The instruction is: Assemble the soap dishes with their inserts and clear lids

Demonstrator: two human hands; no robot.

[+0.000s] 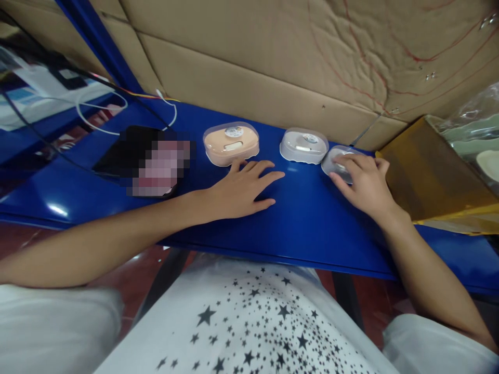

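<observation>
- Three small oval cases with see-through covers stand in a row along the far side of the blue counter (304, 223): a peach case (212, 147) at left, a white case (295, 146) in the middle and a greyish case (330, 162) at right.
- At right, the right hand (364, 179) bends over the greyish case, its thumb by the near left edge and its fingers (351, 163) over the top; I cannot tell whether they grip it or only rest there.
- Nearer the middle, the left hand (244, 189) is released and holds nothing, its fingers spread just on the near side of the peach case; whether they touch it is unclear.
- A brown carton (421, 171) stands near the right hand, so keeping the wrist clear of its edge seems wise.
- The covers look thin; light, even pressure low on opposite sides probably suits them better than pushing down on the top.
- At far left, a white cable (175, 114) curls near a dark flat object (117, 150), well apart from the greyish case.
</observation>
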